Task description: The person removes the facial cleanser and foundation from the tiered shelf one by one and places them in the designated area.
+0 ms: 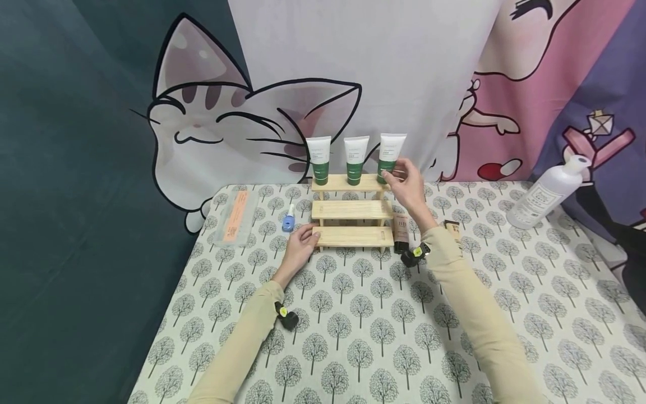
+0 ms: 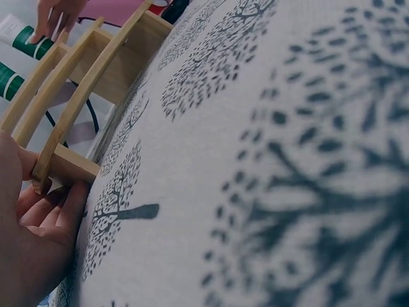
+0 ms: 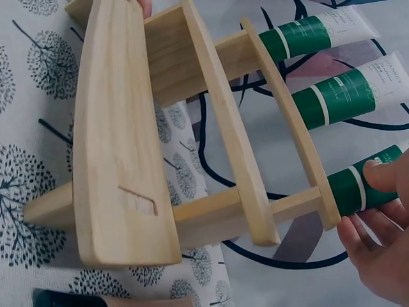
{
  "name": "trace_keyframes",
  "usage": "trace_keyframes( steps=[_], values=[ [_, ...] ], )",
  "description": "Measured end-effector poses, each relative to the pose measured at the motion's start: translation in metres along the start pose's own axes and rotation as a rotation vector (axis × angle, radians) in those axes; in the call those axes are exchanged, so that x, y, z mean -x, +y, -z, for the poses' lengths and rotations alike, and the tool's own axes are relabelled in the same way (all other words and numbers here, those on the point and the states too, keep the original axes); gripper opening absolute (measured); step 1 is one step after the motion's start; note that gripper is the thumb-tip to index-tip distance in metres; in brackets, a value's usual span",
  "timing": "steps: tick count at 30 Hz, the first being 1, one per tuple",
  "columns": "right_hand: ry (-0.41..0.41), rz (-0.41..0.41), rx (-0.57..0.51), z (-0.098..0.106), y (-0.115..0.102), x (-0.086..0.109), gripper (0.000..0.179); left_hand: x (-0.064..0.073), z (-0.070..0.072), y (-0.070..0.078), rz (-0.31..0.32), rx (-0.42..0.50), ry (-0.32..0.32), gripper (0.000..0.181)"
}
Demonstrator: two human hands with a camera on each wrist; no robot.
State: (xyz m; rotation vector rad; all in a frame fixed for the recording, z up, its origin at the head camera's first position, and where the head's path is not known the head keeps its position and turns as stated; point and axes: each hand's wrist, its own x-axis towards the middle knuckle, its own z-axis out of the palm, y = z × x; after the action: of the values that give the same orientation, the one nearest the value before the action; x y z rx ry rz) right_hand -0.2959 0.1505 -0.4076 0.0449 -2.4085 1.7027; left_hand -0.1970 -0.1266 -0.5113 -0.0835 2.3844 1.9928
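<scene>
A three-step wooden display stand stands on the tree-print cloth. On its top step are three white-and-green squeeze tubes, caps down: a left tube, a middle tube and a right tube. My right hand pinches the right tube low down, thumb in front; in the right wrist view its green cap meets the end of the top step. With my left hand I grip the left end of the lowest step; the left wrist view shows the thumb and curled fingers around that end.
Left of the stand lie a clear plastic case with an orange label and a small blue bottle. A BB cream tube lies at the right, and a yellowish tube partly behind my sleeve. A white bottle leans farther right. A printed curtain hangs behind.
</scene>
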Motion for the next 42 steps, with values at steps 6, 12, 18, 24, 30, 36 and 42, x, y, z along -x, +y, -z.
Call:
trace_keyframes(
  steps=[6, 12, 18, 24, 30, 36, 42],
  values=[
    [0.067, 0.037, -0.013, 0.009, 0.004, -0.003, 0.045, -0.001, 0.001, 0.001, -0.007, -0.002, 0.003, 0.041],
    [0.1, 0.006, 0.01, 0.02, 0.006, -0.004, 0.045, -0.002, 0.003, 0.001, -0.006, -0.004, 0.001, 0.041],
    [0.109, -0.033, 0.07, 0.026, 0.016, -0.004, 0.046, -0.003, 0.002, -0.001, 0.004, 0.003, 0.001, 0.041],
    [0.087, -0.073, 0.137, 0.027, 0.03, -0.002, 0.047, -0.002, 0.001, -0.001, 0.004, 0.006, 0.003, 0.04],
    [0.02, -0.152, 0.177, 0.029, 0.045, -0.001, 0.051, -0.002, 0.0, -0.001, 0.013, 0.006, -0.003, 0.041],
    [-0.005, -0.203, 0.247, 0.028, 0.058, -0.001, 0.054, -0.002, -0.001, -0.001, -0.002, 0.002, 0.004, 0.04],
    [-0.045, -0.254, 0.296, 0.026, 0.071, -0.003, 0.05, -0.002, 0.0, 0.0, 0.002, -0.002, -0.003, 0.04]
  ],
)
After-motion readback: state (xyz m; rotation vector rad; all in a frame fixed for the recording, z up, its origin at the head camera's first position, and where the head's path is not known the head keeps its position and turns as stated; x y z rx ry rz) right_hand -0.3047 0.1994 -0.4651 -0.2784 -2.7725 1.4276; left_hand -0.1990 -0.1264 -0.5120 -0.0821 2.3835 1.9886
